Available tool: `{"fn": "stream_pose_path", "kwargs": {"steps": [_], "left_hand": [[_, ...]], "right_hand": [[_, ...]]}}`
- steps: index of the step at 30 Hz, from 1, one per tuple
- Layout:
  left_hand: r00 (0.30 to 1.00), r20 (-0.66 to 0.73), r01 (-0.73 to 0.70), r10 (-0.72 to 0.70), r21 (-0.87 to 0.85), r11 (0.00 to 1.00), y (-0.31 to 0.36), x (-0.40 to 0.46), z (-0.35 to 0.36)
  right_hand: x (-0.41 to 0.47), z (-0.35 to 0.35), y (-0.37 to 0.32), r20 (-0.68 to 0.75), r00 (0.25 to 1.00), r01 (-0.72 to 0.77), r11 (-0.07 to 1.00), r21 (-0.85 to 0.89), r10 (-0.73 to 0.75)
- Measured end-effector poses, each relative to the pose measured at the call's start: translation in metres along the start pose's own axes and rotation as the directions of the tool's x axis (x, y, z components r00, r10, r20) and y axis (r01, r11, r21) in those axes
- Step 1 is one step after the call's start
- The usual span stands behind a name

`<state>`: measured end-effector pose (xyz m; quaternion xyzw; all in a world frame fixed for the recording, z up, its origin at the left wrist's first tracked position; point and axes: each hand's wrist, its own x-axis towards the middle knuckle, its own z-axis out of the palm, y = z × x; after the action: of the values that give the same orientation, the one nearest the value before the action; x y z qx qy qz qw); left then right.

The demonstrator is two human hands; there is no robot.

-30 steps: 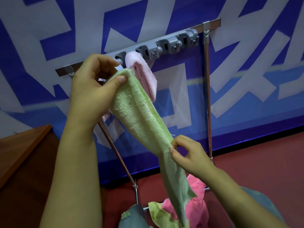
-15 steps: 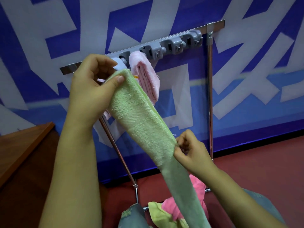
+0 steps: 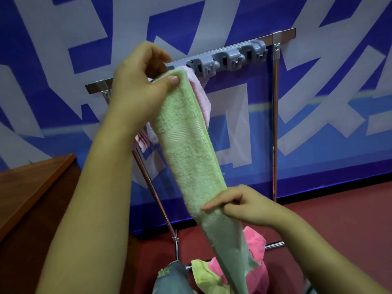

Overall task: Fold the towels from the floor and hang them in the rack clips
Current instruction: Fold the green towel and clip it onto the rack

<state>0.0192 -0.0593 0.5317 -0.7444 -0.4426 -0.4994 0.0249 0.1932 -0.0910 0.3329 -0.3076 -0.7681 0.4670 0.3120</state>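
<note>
**A:** Start at your left. What has your left hand (image 3: 137,81) got?

**B:** It's up at the rack (image 3: 275,85), thumb and fingers pressed together on the top fold of the green towel (image 3: 188,149), right in front of the clip strip (image 3: 233,58). A pale pink towel (image 3: 200,94) already hangs from a clip just behind it.

**A:** And how will that towel handle for you?

**B:** Soft, light terry, I'd judge. It droops in a long limp band, so it won't hold a fold unless you keep hold of it. Not slippery, not fragile.

**A:** Moving right, then?

**B:** Your right hand (image 3: 248,206) pinches the band lower down, fingertips closed across its width. Below that the tail hangs loose over the pile of pink and green towels (image 3: 256,272) on the floor.

**A:** Where should you grip it for the clip?

**B:** Probably at the doubled top edge, where the layers are thickest, so the clip bites all of them. Three clips further right look free.
</note>
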Motion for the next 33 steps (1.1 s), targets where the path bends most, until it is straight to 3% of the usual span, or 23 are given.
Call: {"fn": "stream_pose_path", "kwargs": {"steps": [6, 10, 13, 16, 18, 20, 24, 28, 33], "left_hand": [[0.996, -0.045, 0.077, -0.074, 0.062, 0.995, -0.033, 0.007, 0.034], [0.975, 0.106, 0.188, -0.195, 0.070, 0.980, -0.066, -0.023, 0.064], [0.915, 0.248, 0.308, -0.317, 0.076, 0.948, -0.083, -0.056, 0.084], [0.830, 0.316, 0.503, -0.460, -0.065, 0.862, -0.087, -0.093, 0.090], [0.784, 0.281, 0.617, -0.554, -0.250, 0.746, -0.081, -0.116, 0.086], [0.765, 0.210, 0.635, -0.608, -0.397, 0.662, -0.071, -0.138, 0.078], [0.850, 0.192, 0.509, -0.490, -0.538, 0.672, -0.053, -0.162, 0.058], [0.867, 0.375, 0.495, -0.327, -0.581, 0.646, -0.051, -0.166, 0.049], [0.848, 0.444, 0.531, -0.291, -0.716, 0.454, -0.044, -0.167, 0.049]], "right_hand": [[0.000, -0.009, -0.015, -0.042, 0.999, 0.009, 0.951, 0.308, 0.004], [0.001, -0.010, -0.018, -0.085, 0.996, 0.052, 0.858, 0.511, -0.009], [0.003, -0.011, -0.021, -0.146, 0.989, 0.091, 0.754, 0.651, 0.006], [0.008, -0.011, -0.021, -0.192, 0.981, 0.131, 0.682, 0.719, 0.014], [0.010, -0.010, -0.020, -0.180, 0.983, 0.123, 0.637, 0.761, 0.026], [0.010, -0.010, -0.017, -0.144, 0.989, 0.102, 0.544, 0.833, 0.034], [0.008, -0.011, -0.015, -0.078, 0.996, 0.087, 0.433, 0.897, -0.039], [0.007, -0.008, -0.023, -0.120, 0.993, 0.108, 0.498, 0.861, -0.007], [0.003, -0.014, -0.031, -0.181, 0.983, 0.124, 0.637, 0.761, 0.024]]}}
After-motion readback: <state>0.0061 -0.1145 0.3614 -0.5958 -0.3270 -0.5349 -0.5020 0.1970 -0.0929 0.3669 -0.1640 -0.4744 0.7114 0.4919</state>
